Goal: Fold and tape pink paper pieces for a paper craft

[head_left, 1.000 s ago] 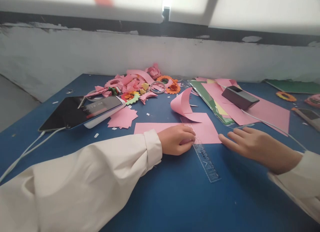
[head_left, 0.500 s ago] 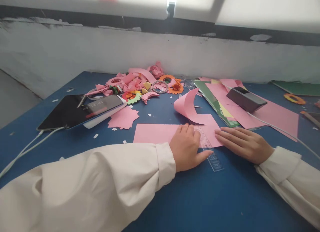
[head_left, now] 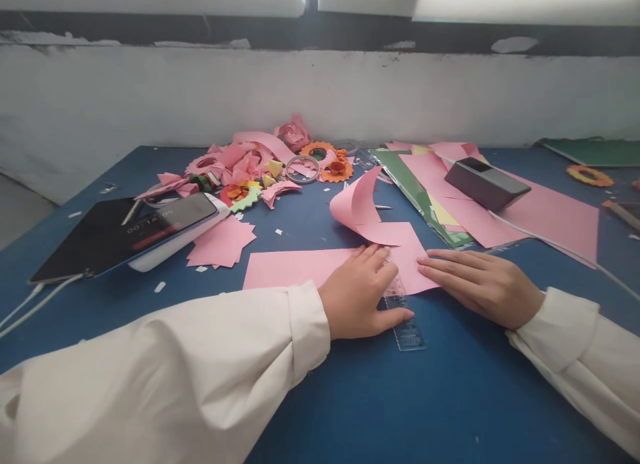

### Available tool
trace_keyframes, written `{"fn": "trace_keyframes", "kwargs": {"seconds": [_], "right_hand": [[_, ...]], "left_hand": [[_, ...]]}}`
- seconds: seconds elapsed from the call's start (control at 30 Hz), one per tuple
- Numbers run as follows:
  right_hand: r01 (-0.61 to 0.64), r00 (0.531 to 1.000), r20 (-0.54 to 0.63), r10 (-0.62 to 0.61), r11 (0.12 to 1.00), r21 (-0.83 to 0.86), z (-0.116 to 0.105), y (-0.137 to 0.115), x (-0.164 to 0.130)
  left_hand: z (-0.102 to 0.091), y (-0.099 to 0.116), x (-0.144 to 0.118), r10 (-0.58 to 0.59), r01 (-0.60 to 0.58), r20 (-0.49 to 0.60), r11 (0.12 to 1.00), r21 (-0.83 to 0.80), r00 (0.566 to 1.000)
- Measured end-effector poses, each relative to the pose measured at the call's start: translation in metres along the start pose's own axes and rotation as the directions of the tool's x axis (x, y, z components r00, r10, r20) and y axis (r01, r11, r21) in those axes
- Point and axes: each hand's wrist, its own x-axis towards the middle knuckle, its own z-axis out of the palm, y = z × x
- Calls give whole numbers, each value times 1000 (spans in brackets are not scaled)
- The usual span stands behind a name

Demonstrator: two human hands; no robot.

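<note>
A pink paper sheet (head_left: 280,267) lies on the blue table, its far part curling up into a loop (head_left: 350,204). Across the sheet rests a clear plastic ruler (head_left: 409,336), slanting toward me. My left hand (head_left: 357,294) is laid over the ruler and paper, fingers pointing away and thumb stretched out to the right over the ruler; its palm side is hidden. My right hand (head_left: 485,284) lies flat with straight fingers, the tips touching the right edge of the sheet. Neither hand is wrapped round anything.
At left a phone (head_left: 175,217) leans on a dark tablet (head_left: 85,241) with white cables, near stacked pink squares (head_left: 225,241). Cut paper pieces and a tape ring (head_left: 303,169) are heaped behind. A black box-shaped device (head_left: 485,184) sits on coloured sheets (head_left: 555,217) at right.
The view has shifted, so most things appear further left. The near end of the ruler has swung a little left relative to the paper. Both hands keep nearly the same pose.
</note>
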Motion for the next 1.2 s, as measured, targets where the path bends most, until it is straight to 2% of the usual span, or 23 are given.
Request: {"fn": "trace_keyframes", "kwargs": {"seconds": [0.2, 0.53, 1.2], "right_hand": [[-20, 1000, -5, 20, 1000, 7, 0, 0, 0], [-37, 999, -2, 37, 999, 1, 1, -1, -2], [-43, 999, 7, 43, 999, 5, 2, 0, -3]], "left_hand": [[3, -2, 1, -42, 42, 26, 999, -1, 999], [3, -4, 3, -25, 23, 90, 999, 24, 996], [4, -3, 2, -31, 27, 74, 998, 51, 997]]}}
